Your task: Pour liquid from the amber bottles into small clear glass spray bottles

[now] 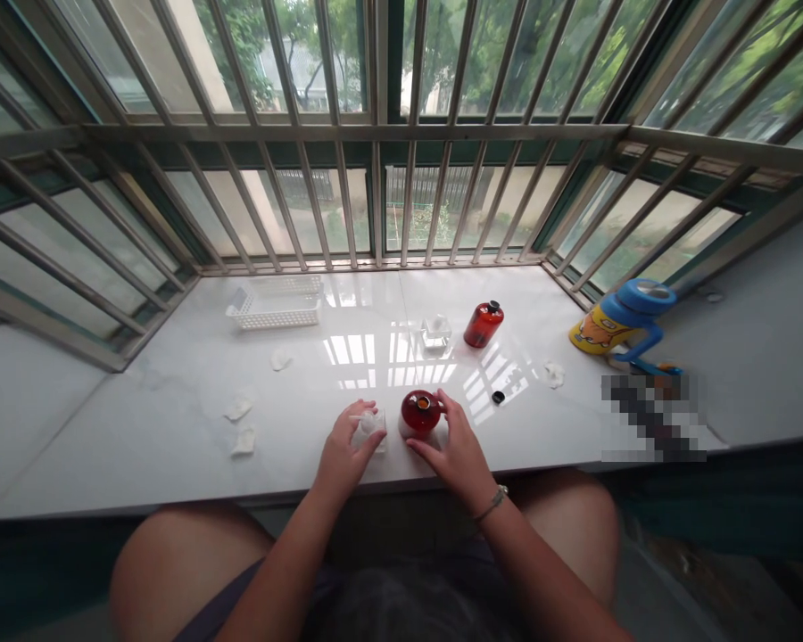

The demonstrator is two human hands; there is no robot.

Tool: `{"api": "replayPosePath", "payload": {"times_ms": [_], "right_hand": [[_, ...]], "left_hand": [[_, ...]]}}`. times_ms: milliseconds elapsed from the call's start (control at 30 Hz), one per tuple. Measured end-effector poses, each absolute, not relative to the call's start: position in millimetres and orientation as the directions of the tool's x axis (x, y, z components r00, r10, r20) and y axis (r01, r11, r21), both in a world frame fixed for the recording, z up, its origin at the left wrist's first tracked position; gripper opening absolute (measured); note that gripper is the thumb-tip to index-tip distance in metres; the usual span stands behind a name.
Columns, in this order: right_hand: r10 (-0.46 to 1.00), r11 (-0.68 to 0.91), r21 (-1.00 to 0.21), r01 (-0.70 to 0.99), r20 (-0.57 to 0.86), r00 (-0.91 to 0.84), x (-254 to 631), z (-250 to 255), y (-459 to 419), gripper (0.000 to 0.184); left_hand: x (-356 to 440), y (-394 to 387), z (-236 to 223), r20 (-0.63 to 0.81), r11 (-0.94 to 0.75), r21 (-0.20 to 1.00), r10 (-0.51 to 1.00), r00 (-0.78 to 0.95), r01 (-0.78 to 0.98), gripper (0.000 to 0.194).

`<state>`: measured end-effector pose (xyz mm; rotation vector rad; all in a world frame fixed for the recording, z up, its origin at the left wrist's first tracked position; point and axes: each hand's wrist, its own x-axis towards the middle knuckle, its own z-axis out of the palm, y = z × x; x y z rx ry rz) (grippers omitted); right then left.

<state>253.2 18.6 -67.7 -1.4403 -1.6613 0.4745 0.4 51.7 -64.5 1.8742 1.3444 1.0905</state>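
Fingers of left hand [348, 446] pinch a small white pad [368, 426] | right hand [451, 446] fingers curled around open red bottle [419, 412] at bench [174, 419] front edge | steady bottle upright, bring pad squarely over mouth.

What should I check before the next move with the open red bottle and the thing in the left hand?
1. Open red bottle upright on the sill: ok.
2. Right hand steadying that bottle: ok, fingers rest against its side.
3. Left hand gripping the small white item: ok, though what the item is cannot be told.
4. Black cap within reach: ok, it lies loose on the sill to the right of the bottle.
5. Second red bottle out of the way: ok, it stands capped, farther back.
6. Liquid level in the open bottle: cannot tell.
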Motion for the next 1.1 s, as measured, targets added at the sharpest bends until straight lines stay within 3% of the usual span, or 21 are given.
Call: {"api": "replayPosePath", "payload": {"times_ms": [167,467,600,733,800,900,1100], "right_hand": [[0.950,0.250,-0.783,0.569,0.312,0.012,248.5,-68.3,41.7,0.070],[0.942,0.236,-0.761,0.604,0.332,0.050,256.0,-70.0,78.2,0.075],[0.866,0.283,-0.676,0.681,0.485,0.122,253.0,-61.7,60.3,0.083],[0.794,0.372,-0.613,0.697,0.599,0.104,240.3,-45.5,24.0,0.043],[0.837,0.411,-0.630,0.659,0.548,0.001,229.4,-38.7,10.7,0.029],[0.897,0.411,-0.687,0.599,0.422,-0.130,212.2,-33.7,3.7,0.031],[0.937,0.317,-0.720,0.618,0.338,-0.086,199.4,-37.4,10.9,0.025]], "left_hand": [[-5.9,55.4,-61.6,0.254,-0.322,0.825,0.945,0.204,0.465,0.039],[-9.3,49.4,-59.1,0.240,-0.338,0.837,0.934,0.265,0.430,0.052],[-5.9,44.8,-58.1,0.235,-0.319,0.841,0.943,0.237,0.437,0.053],[-2.5,41.3,-58.5,0.229,-0.303,0.864,0.948,0.222,0.401,0.054],[2.5,37.4,-60.3,0.217,-0.304,0.873,0.942,0.255,0.381,0.052],[15.1,27.6,-64.9,0.195,-0.289,0.890,0.940,0.279,0.352,0.048],[33.6,12.9,-68.0,0.173,-0.232,0.919,0.964,0.201,0.320,0.059]]}}
